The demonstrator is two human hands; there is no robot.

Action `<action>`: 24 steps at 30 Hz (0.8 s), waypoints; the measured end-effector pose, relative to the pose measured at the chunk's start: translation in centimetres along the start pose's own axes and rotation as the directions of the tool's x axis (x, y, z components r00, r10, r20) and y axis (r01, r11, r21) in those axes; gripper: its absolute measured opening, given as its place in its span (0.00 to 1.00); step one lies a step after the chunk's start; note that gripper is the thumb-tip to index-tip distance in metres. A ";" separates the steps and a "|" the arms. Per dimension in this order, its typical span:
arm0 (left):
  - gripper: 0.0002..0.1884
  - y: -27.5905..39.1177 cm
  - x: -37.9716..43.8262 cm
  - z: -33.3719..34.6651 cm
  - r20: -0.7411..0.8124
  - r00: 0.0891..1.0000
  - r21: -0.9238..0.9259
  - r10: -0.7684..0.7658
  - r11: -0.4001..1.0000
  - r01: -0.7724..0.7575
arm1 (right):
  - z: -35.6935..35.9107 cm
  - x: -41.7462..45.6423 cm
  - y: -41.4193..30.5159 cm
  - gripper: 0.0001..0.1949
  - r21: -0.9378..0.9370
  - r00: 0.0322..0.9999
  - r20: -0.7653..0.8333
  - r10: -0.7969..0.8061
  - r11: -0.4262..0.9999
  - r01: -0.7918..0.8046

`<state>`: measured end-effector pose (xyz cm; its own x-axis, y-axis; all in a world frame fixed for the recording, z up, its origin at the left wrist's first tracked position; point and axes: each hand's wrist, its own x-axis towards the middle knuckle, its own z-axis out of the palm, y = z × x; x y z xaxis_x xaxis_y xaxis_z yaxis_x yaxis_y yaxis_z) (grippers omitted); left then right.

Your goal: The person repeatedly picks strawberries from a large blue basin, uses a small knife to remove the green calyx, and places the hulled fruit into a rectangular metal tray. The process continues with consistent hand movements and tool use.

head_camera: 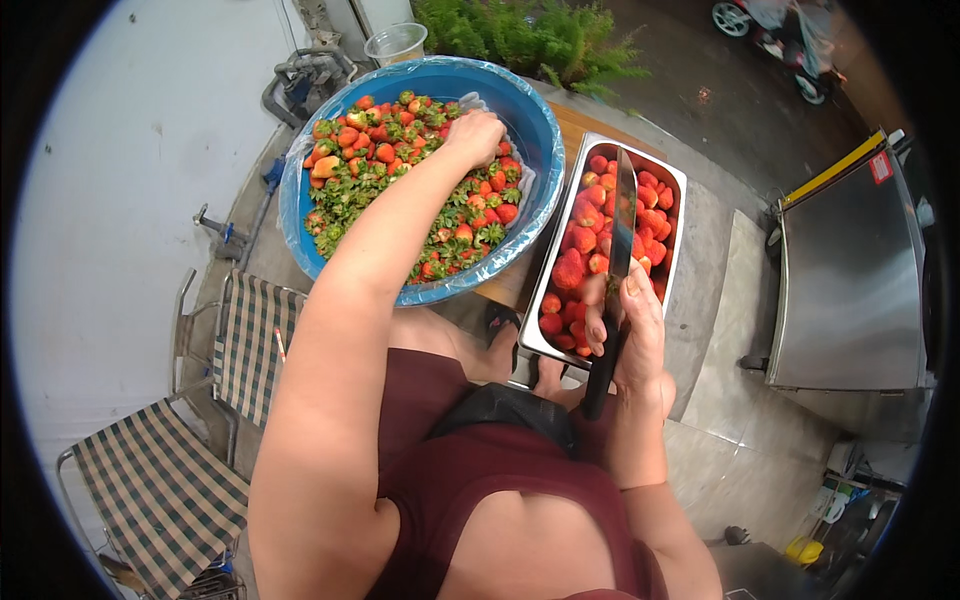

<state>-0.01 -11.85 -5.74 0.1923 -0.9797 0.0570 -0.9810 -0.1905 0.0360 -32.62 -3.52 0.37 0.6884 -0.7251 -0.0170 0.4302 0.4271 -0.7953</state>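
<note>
My left hand (475, 138) reaches into a blue plastic tub (421, 69) at its right part, fingers bent down among strawberries with green leaves; whether it grips one is hidden. Strawberries (385, 153) and cut green tops (352, 193) fill much of the tub, which has clear plastic over its rim. A grey cloth shows at the tub's inner right side. In my right hand (637, 322) is a knife (624, 217) with a black handle, blade pointing away from me. The knife is over a steel pan (679, 225) of hulled red strawberries (568, 268).
Both containers stand on a wooden surface (571, 127). A clear plastic cup (397, 43) is beyond the tub, beside a green plant (525, 37). Checked folding chairs (161, 491) stand at left near wall pipes. At right is a wheeled steel cabinet (851, 285); a motorbike (780, 45) is farther off.
</note>
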 end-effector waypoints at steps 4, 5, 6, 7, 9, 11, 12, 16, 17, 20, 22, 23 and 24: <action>0.11 -0.8 -1.7 -1.0 -0.050 0.993 -0.442 -0.108 0.894 0.075 | 0.4 0.2 0.4 0.22 0.032 1.000 0.014 0.016 0.999 -0.016; 0.11 -1.3 -2.1 -1.4 0.009 0.986 -0.606 -0.166 0.783 0.137 | 0.7 0.3 0.6 0.22 0.031 0.999 0.042 0.021 0.999 -0.022; 0.11 -0.9 -3.0 -2.5 0.115 0.970 -0.882 -0.216 0.426 0.200 | 1.0 0.5 0.7 0.22 0.029 0.998 0.063 0.023 0.999 -0.025; 0.13 -0.7 -3.6 -3.9 0.115 0.975 -0.898 -0.189 0.401 0.183 | 1.2 0.7 0.7 0.22 0.022 0.997 0.077 0.022 0.999 -0.024; 0.17 -0.1 -6.3 -5.8 0.089 0.989 -0.995 -0.116 0.043 0.094 | 2.1 1.1 0.8 0.24 -0.042 0.997 0.077 0.019 0.999 -0.016; 0.18 0.8 -10.0 -8.1 0.043 0.996 -0.999 -0.079 -0.012 0.042 | 2.9 2.0 1.0 0.26 -0.151 0.988 0.149 0.027 0.989 -0.004; 0.19 1.3 -12.0 -8.7 0.023 0.998 -0.999 -0.062 -0.044 0.020 | 3.4 2.5 1.1 0.27 -0.170 0.981 0.190 0.042 0.985 -0.009; 0.18 2.8 -17.4 -8.1 -0.052 0.992 -0.986 -0.115 -0.152 -0.070 | 5.9 3.6 2.5 0.31 -0.207 0.933 0.343 0.108 0.978 -0.037; 0.17 2.9 -18.4 -7.6 -0.065 0.989 -0.983 -0.131 -0.161 -0.086 | 6.5 3.8 2.9 0.32 -0.246 0.917 0.374 0.137 0.968 -0.045; 0.16 2.9 -20.2 -6.9 -0.023 0.981 -0.980 -0.192 -0.190 -0.060 | 7.6 3.9 3.7 0.31 -0.297 0.902 0.380 0.206 0.950 -0.091; 0.15 2.8 -20.9 -6.6 -0.009 0.977 -0.970 -0.213 -0.237 -0.060 | 7.6 3.7 3.8 0.29 -0.328 0.893 0.379 0.244 0.937 -0.117; 0.16 2.6 -21.1 -6.3 -0.017 0.979 -0.963 -0.201 -0.259 -0.070 | 7.6 3.7 3.9 0.29 -0.304 0.888 0.384 0.251 0.943 -0.135; 0.16 2.4 -21.2 -5.9 -0.025 0.982 -0.955 -0.189 -0.284 -0.079 | 7.5 3.6 4.0 0.28 -0.283 0.884 0.387 0.260 0.947 -0.154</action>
<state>-6.34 8.87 -0.96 0.3744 -0.9243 0.0744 0.2870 0.1918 0.9385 -24.03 -0.38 1.68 0.9470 -0.3209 0.0129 0.1355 0.3629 -0.9219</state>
